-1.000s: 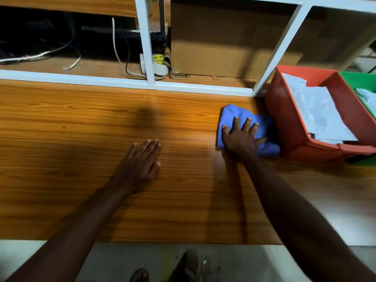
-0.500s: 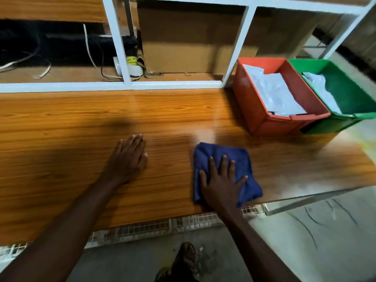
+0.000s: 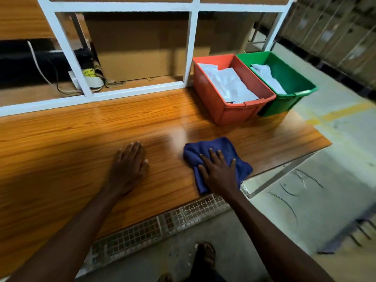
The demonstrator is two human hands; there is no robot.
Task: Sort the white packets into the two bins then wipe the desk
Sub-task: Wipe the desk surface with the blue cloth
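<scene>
Cloth (image 3: pixel 213 151), blue and crumpled, is pinned flat under the spread right hand (image 3: pixel 219 171) near the tabletop (image 3: pixel 61 149) front edge. The unwiped stretch lies toward nine o'clock, past the left hand (image 3: pixel 130 165), which is pressed open and empty on the wood. White packets (image 3: pixel 230 84) are seen in the red bin (image 3: pixel 227 110) and green bin (image 3: pixel 289 102) at one o'clock; possibly none remain outside, though blur limits certainty.

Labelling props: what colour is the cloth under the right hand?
Dark blue. The cloth lies flat under the right hand, clearest in the head view.
</scene>
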